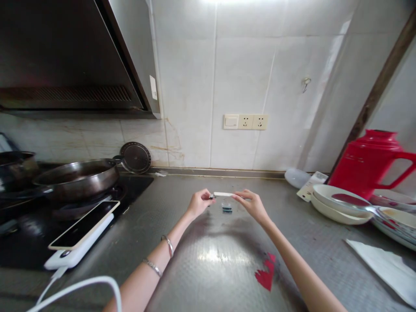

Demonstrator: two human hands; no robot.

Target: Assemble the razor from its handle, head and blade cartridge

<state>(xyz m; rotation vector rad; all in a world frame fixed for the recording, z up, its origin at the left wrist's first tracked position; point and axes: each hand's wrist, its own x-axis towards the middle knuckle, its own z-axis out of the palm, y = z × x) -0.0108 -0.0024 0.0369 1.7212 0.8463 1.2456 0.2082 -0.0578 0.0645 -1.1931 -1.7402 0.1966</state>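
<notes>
One white bar between left hand and right hand, each grip pinched closed on one end

Your right hand covers one end of the white strip, and you can't make out the dark bit at your left hand: too small. So is the greenish item. The bottom edge cuts your forearms and the cable; the left edge, the pot; the right edge, the paper.
</notes>
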